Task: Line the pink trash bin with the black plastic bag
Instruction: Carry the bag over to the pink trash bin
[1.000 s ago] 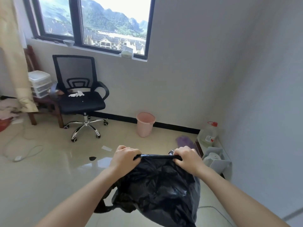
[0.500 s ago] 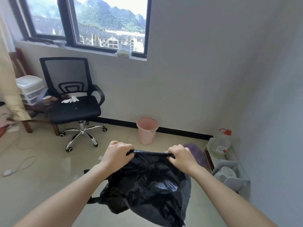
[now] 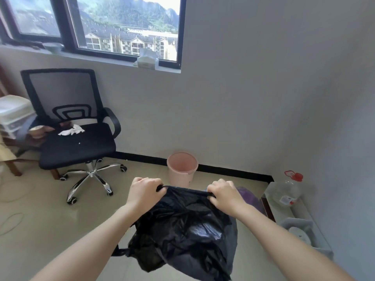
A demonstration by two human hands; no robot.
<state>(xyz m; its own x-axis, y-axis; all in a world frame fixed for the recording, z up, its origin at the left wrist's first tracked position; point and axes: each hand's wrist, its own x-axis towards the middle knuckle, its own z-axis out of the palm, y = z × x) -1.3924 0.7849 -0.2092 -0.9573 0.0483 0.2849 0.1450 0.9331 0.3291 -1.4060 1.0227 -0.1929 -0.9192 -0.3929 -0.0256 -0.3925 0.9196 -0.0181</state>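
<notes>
Left arm: extended forward and slightly inward, forearm bare.
Left hand: fist closed, knuckles up, the bag's top edge gripped at its left end.
Right arm: extended forward, mirrored to the left.
Right hand: fingers curled tight on the edge's right end.
Bag: held in the air between both hands, edge pulled taut, body hung crumpled below.
Bin: upright on the floor by the wall, beyond the hands, unlined, apart from the bag.
Chair: left of the bin.
</notes>
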